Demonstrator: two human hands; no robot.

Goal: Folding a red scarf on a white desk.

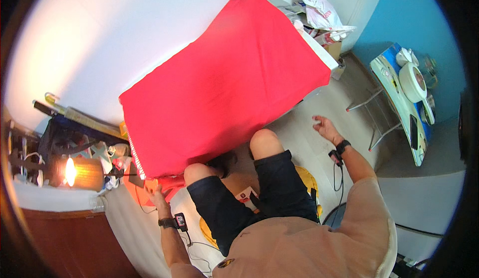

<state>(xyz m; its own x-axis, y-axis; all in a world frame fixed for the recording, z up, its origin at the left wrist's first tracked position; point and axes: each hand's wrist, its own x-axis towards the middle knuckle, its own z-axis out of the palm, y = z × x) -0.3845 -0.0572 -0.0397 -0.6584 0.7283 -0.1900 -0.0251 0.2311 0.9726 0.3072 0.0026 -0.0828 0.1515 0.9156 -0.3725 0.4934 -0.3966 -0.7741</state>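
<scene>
A red cloth (224,83) covers a table in front of my knees, hanging over its near edge. My left hand (158,199) is low beside the cloth's near left corner, next to a bright orange patch. Its fingers look loosely extended, and no held thing can be made out. Off to the right of the table, my right hand (327,129) hovers above the floor with fingers slightly bent and apart, holding nothing. Each wrist wears a dark band with a small cabled device, one of them the left device (181,222), the other the right device (336,157).
A glowing lamp (82,174) stands at the left among cluttered items. At the right, a folding table (396,91) carries a white pot (412,82) and a dark phone (414,132). Plastic bags (319,8) are piled beyond the red cloth. A yellow seat (307,181) is under me.
</scene>
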